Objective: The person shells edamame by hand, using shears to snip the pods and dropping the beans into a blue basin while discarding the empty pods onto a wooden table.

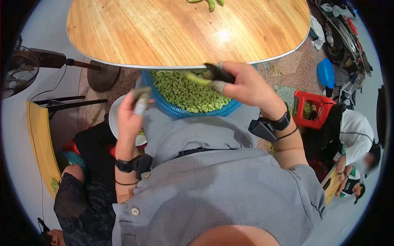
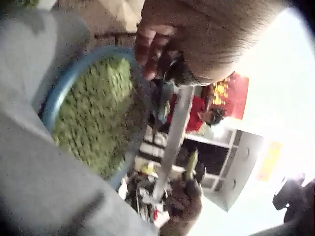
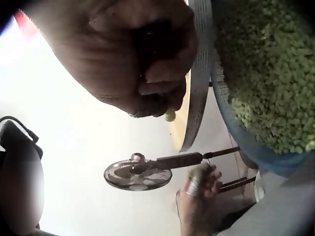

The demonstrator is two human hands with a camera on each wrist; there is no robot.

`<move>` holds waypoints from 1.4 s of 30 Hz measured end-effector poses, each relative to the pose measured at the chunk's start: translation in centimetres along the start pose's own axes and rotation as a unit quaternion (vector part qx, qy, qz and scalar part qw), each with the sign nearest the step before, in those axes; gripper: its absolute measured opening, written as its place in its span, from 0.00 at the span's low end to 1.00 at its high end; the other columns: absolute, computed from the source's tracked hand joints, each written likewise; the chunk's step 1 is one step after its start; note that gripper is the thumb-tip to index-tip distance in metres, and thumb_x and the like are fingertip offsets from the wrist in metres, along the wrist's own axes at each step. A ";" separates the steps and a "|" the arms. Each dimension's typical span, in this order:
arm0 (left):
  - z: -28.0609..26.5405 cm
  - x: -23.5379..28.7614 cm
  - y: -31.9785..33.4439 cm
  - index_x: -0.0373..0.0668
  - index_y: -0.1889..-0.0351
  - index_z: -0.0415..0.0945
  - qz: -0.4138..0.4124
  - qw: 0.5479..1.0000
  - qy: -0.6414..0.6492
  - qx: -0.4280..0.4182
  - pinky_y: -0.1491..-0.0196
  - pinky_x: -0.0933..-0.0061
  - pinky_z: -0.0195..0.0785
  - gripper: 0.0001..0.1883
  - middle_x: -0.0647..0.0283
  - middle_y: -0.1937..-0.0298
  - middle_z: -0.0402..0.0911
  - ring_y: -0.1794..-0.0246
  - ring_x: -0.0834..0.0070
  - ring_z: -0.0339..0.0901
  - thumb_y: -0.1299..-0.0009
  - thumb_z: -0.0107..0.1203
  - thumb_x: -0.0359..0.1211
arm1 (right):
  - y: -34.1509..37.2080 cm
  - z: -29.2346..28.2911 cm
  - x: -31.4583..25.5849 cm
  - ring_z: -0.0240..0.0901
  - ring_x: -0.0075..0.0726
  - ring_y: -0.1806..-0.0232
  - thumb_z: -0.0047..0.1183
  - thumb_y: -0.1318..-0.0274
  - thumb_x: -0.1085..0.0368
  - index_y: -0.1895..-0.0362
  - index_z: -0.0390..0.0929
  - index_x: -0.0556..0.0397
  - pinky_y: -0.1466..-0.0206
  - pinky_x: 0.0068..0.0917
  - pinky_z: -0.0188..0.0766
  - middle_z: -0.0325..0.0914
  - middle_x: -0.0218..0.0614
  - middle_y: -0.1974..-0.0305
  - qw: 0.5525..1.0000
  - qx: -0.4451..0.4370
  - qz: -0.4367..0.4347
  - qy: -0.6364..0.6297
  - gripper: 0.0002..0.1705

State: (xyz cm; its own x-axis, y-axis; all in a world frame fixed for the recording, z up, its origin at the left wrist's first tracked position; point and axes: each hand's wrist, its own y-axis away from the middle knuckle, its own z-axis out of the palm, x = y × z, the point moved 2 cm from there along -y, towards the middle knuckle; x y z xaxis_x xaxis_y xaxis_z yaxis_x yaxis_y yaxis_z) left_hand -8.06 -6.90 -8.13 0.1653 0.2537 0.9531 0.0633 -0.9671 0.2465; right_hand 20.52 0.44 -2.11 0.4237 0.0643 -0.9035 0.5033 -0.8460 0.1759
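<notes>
My right hand (image 1: 246,84) pinches a green bean pod (image 1: 199,79), blurred, over a blue basin (image 1: 176,111) heaped with shelled green beans (image 1: 191,95). Something dark (image 1: 221,74) shows between that hand's finger and thumb; what it is I cannot tell. Silvery wrapping covers parts of its finger and thumb. To the left of the basin my left hand (image 1: 132,112) is raised with fingers loosely bent and nothing visible in them. A silvery band and a grey-green tip (image 3: 199,172) show on its thumb in the right wrist view.
Several green pods (image 1: 209,3) lie on the wooden table (image 1: 184,37), whose edge overhangs the basin. A white bowl (image 1: 115,123) is beside my left forearm. A standing fan (image 1: 47,59) is at left; a red stool (image 1: 305,117) is at right. Other people sit on both sides.
</notes>
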 end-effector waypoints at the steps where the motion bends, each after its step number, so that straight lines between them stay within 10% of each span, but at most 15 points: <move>1: 2.6 2.6 0.0 0.37 0.48 0.71 0.058 0.994 0.074 -0.051 0.56 0.75 0.71 0.14 0.62 0.51 0.75 0.55 0.75 0.75 0.31 0.49 0.27 | 0.0 0.6 0.1 0.61 0.25 0.81 0.56 0.54 0.61 0.68 0.73 0.60 0.76 0.27 0.62 0.68 0.37 0.82 1.000 -0.021 -0.012 0.017 0.14; 11: 8.6 4.6 -1.5 0.39 0.61 0.74 -0.066 0.951 0.033 -0.301 0.75 0.85 0.61 0.07 0.70 0.73 0.76 0.78 0.87 0.69 0.33 0.46 0.27 | 0.6 2.2 1.6 0.62 0.22 0.76 0.49 0.58 0.68 0.67 0.73 0.62 0.73 0.25 0.63 0.69 0.35 0.80 0.990 0.036 -0.012 -0.138 0.12; 16: 8.4 4.5 -1.1 0.40 0.59 0.75 -0.080 0.961 0.066 -0.256 0.74 0.86 0.61 0.07 0.71 0.72 0.76 0.78 0.87 0.68 0.33 0.48 0.26 | -0.2 2.3 1.3 0.60 0.15 0.69 0.49 0.52 0.69 0.61 0.74 0.61 0.68 0.16 0.61 0.69 0.24 0.72 0.996 -0.004 0.063 -0.067 0.13; 21: 8.0 3.6 -1.2 0.39 0.57 0.74 -0.077 0.970 0.097 -0.208 0.73 0.86 0.61 0.08 0.70 0.70 0.77 0.76 0.87 0.68 0.33 0.49 0.25 | -0.2 3.9 2.4 0.59 0.16 0.72 0.46 0.47 0.68 0.59 0.73 0.59 0.71 0.19 0.61 0.68 0.22 0.75 0.992 0.063 -0.062 -0.091 0.12; 33: 8.7 2.9 -1.3 0.39 0.57 0.74 -0.077 0.961 0.186 -0.191 0.73 0.86 0.59 0.09 0.70 0.72 0.76 0.77 0.87 0.66 0.32 0.52 0.31 | 2.2 4.0 1.7 0.60 0.18 0.77 0.39 0.49 0.71 0.54 0.68 0.56 0.77 0.19 0.60 0.66 0.26 0.77 0.948 -0.092 0.104 -0.287 0.16; 36: 8.7 3.1 -1.0 0.38 0.59 0.75 -0.045 0.977 0.131 -0.160 0.72 0.82 0.62 0.08 0.69 0.72 0.75 0.76 0.84 0.68 0.33 0.53 0.30 | 2.1 4.0 1.6 0.59 0.17 0.79 0.39 0.49 0.71 0.50 0.66 0.55 0.78 0.19 0.59 0.66 0.26 0.76 0.946 -0.104 0.098 -0.292 0.19; 38: 8.6 3.5 -0.6 0.37 0.59 0.75 0.221 0.956 -0.179 -0.073 0.71 0.77 0.65 0.08 0.67 0.72 0.75 0.74 0.81 0.70 0.34 0.54 0.29 | 2.1 4.1 1.5 0.56 0.18 0.81 0.37 0.48 0.71 0.45 0.64 0.51 0.80 0.19 0.56 0.64 0.24 0.77 0.944 -0.097 0.112 -0.295 0.23; 42: 8.6 3.7 -0.1 0.36 0.66 0.71 0.323 0.913 -0.244 -0.043 0.73 0.69 0.64 0.08 0.54 0.76 0.69 0.78 0.65 0.69 0.41 0.57 0.27 | 2.1 4.5 2.5 0.51 0.16 0.83 0.35 0.46 0.71 0.42 0.62 0.45 0.82 0.17 0.51 0.60 0.22 0.78 0.888 -0.154 0.175 -0.396 0.25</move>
State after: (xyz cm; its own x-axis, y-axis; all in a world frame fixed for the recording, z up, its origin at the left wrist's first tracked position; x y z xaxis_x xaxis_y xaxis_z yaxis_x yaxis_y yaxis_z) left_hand 1.03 -5.65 -6.14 0.5614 -0.4116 0.7179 -0.2771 -0.9110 -0.3056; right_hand 19.30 -3.59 -5.75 -0.0067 -0.6708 -0.7416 0.6793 -0.5473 0.4889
